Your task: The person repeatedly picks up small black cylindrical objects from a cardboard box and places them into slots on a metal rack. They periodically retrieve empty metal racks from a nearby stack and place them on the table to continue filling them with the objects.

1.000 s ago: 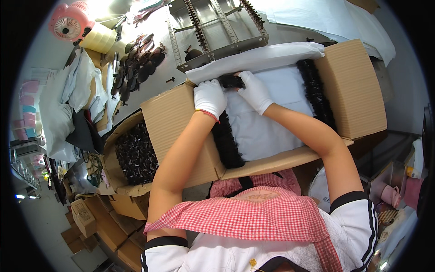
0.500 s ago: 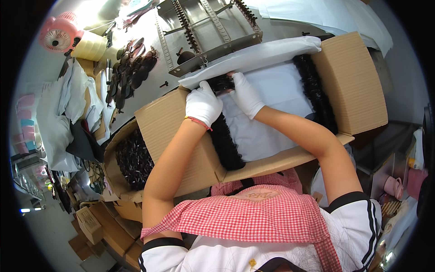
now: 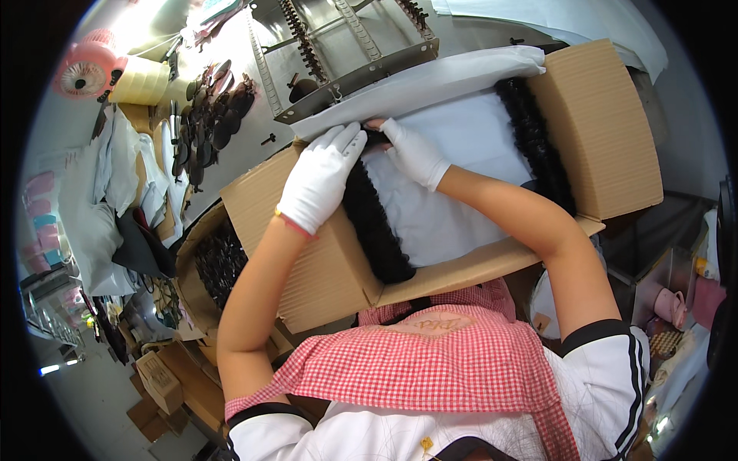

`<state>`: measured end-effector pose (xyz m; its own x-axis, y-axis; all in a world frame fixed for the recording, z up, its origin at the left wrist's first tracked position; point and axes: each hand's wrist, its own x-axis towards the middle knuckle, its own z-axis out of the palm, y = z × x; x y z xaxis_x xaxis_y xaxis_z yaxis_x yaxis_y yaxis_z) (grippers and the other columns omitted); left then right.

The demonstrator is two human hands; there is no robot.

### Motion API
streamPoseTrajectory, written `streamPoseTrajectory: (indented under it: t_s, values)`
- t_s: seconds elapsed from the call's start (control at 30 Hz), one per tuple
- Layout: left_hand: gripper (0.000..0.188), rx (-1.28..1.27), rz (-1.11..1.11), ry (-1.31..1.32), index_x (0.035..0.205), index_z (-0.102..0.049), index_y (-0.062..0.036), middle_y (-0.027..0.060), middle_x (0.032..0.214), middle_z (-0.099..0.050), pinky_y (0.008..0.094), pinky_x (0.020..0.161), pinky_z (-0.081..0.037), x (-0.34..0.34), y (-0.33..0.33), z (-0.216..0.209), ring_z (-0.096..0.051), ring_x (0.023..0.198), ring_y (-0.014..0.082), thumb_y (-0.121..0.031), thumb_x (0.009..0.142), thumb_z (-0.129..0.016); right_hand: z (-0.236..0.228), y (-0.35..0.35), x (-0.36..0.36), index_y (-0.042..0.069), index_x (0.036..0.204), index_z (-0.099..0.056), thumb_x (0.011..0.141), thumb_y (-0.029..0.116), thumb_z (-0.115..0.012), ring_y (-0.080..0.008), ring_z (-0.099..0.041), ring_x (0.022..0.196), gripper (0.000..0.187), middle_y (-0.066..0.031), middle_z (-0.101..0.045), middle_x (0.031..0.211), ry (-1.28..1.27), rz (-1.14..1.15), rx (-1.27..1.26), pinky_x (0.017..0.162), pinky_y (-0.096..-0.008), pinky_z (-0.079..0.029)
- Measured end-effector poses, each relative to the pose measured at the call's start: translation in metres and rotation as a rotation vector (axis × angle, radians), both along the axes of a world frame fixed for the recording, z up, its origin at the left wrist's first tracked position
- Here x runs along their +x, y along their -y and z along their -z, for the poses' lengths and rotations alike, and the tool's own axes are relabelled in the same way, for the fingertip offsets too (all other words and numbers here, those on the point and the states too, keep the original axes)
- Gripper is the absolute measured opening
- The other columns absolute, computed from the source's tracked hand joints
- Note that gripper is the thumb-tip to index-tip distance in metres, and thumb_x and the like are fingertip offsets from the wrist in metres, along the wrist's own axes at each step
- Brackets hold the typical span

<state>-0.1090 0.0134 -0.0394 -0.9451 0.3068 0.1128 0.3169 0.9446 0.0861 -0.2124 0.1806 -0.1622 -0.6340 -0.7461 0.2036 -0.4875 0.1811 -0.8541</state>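
In front of me an open cardboard box [image 3: 480, 265] is lined with white sheet material [image 3: 446, 200]. One row of packed small black pieces [image 3: 377, 223] runs along its left inner side, another row [image 3: 530, 131] along the right. My left hand [image 3: 323, 177], white-gloved, lies with stretched fingers over the far end of the left row. Opposite it, my gloved right hand [image 3: 417, 156] has bare thumb and index tips curled around something dark at that same end; its shape is hidden. White paper [image 3: 430, 84] is folded over the far wall.
A metal rack [image 3: 361, 77] stands just beyond the box. Dark oval pieces [image 3: 223, 115] lie on the table at far left, near a pink fan [image 3: 83, 69] and a yellow roll [image 3: 140, 81]. Another box of black pieces [image 3: 219, 261] sits at left.
My left hand has moved back and left, and its fingers have straightened out. My right hand has shifted slightly left. The box's left part sits slightly further left in the view.
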Motion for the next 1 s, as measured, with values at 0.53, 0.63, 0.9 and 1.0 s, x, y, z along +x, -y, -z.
streamPoseTrajectory:
  t_s: [0.53, 0.63, 0.9, 1.0]
  values:
    - [0.034, -0.307, 0.189, 0.098, 0.120, -0.058, 0.0004, 0.0135, 0.124, -0.059, 0.0390, 0.090, -0.051, -0.030, 0.003, 0.016, -0.061, 0.108, 0.0298, -0.008, 0.088, -0.052, -0.007, -0.006, -0.013, 0.009, 0.108, -0.063, 0.081, 0.008, -0.068, -0.0357, -0.064, 0.096, 0.028, -0.0152, -0.067, 0.100, -0.195, 0.007, 0.119, 0.085, -0.0451, -0.050]
    - [0.027, -0.394, 0.120, 0.222, 0.112, -0.063, -0.0011, 0.0129, 0.114, -0.063, 0.0371, 0.083, -0.055, -0.034, 0.003, 0.017, -0.064, 0.100, 0.0282, -0.009, 0.088, -0.052, -0.009, -0.018, -0.019, 0.009, 0.108, -0.063, 0.081, 0.009, -0.068, -0.0352, -0.064, 0.097, 0.027, -0.0151, -0.068, 0.099, -0.206, -0.016, 0.116, 0.085, -0.0448, -0.051]
    - [0.016, -0.577, 0.045, 0.275, 0.095, -0.067, -0.0028, 0.0115, 0.100, -0.066, 0.0377, 0.075, -0.056, -0.021, 0.008, -0.003, -0.066, 0.089, 0.0278, -0.008, 0.085, -0.056, -0.021, -0.012, -0.019, 0.012, 0.109, -0.064, 0.079, 0.011, -0.071, -0.0313, -0.065, 0.096, 0.030, -0.0093, -0.068, 0.100, -0.291, -0.042, 0.219, 0.083, -0.0420, -0.052]
    - [0.019, -0.511, 0.032, 0.274, 0.099, -0.067, -0.0017, 0.0116, 0.107, -0.066, 0.0387, 0.080, -0.056, -0.019, 0.009, -0.003, -0.065, 0.094, 0.0284, -0.006, 0.085, -0.055, -0.017, 0.003, -0.015, 0.013, 0.109, -0.065, 0.080, 0.012, -0.070, -0.0307, -0.065, 0.094, 0.029, -0.0081, -0.068, 0.099, -0.322, -0.032, 0.186, 0.083, -0.0415, -0.053]
